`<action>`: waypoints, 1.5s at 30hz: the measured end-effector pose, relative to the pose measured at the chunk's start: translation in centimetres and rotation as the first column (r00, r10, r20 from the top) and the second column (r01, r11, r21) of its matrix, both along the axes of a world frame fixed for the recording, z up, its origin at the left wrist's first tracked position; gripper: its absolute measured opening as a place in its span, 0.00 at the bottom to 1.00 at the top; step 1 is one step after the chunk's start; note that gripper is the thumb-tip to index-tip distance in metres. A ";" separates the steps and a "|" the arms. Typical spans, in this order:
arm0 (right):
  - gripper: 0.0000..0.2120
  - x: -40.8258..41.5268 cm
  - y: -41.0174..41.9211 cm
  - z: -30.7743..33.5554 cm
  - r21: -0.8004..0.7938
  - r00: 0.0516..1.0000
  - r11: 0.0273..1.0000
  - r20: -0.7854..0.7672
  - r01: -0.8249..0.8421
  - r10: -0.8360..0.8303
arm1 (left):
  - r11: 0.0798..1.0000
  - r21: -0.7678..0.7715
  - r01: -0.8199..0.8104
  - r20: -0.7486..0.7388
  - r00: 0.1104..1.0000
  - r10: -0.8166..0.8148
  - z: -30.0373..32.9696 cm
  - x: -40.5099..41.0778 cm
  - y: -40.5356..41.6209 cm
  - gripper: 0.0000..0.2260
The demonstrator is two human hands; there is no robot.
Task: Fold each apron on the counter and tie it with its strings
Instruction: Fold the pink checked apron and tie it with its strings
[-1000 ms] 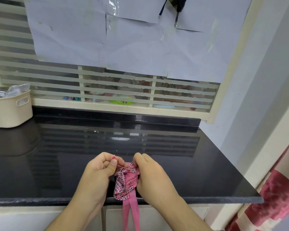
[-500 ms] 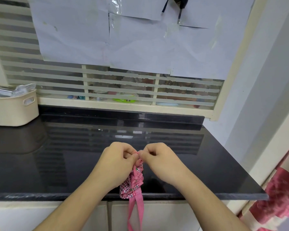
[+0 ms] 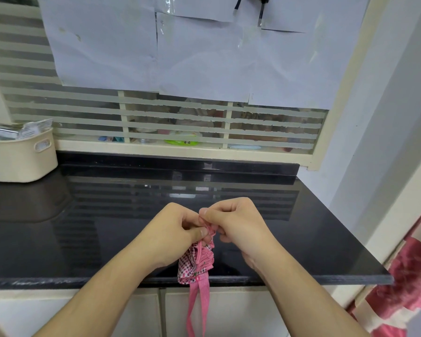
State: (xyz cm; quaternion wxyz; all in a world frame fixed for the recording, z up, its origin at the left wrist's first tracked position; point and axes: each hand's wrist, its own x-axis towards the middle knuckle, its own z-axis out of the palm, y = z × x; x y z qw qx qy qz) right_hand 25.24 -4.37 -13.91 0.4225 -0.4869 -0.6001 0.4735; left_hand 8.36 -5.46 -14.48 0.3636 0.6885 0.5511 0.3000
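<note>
Both hands meet above the front part of the glossy black counter (image 3: 83, 227), their fingers curled and pinching the pink strings (image 3: 210, 233) at the top of a bundled apron (image 3: 197, 265). The left hand (image 3: 174, 233) grips from the left with its thumb pressed against the string, and the right hand (image 3: 238, 224) pinches from the right, its fingertips touching the left hand's. The apron, pink with a small dotted check, hangs in a tight bunch below the hands at the counter's front edge, and two pink string tails (image 3: 199, 310) dangle in front of the white cabinet doors (image 3: 241, 310). A cream basket (image 3: 22, 159) sits at the counter's far left.
</note>
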 end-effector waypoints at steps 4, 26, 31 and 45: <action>0.10 -0.4 0.2 -0.5 -0.087 0.984 0.995 -0.176 -0.053 0.037 | 0.997 -0.006 -0.076 0.113 0.991 0.076 -0.4 0.4 -0.4 0.10; 0.10 -0.5 -0.5 -3.6 0.186 0.904 0.977 0.390 0.109 -0.175 | 0.982 -0.084 -0.171 0.258 0.948 0.187 -1.3 0.2 -0.4 0.11; 0.10 0.0 -0.8 -3.0 0.245 0.931 0.969 0.351 0.008 -0.096 | 0.979 -0.114 -0.171 0.316 0.928 0.199 -1.2 0.2 -0.5 0.05; 0.15 0.1 -0.8 -1.6 0.269 0.913 0.962 0.400 -0.038 -0.075 | 0.996 -0.048 -0.069 0.204 0.976 0.077 -1.0 -0.3 -0.2 0.06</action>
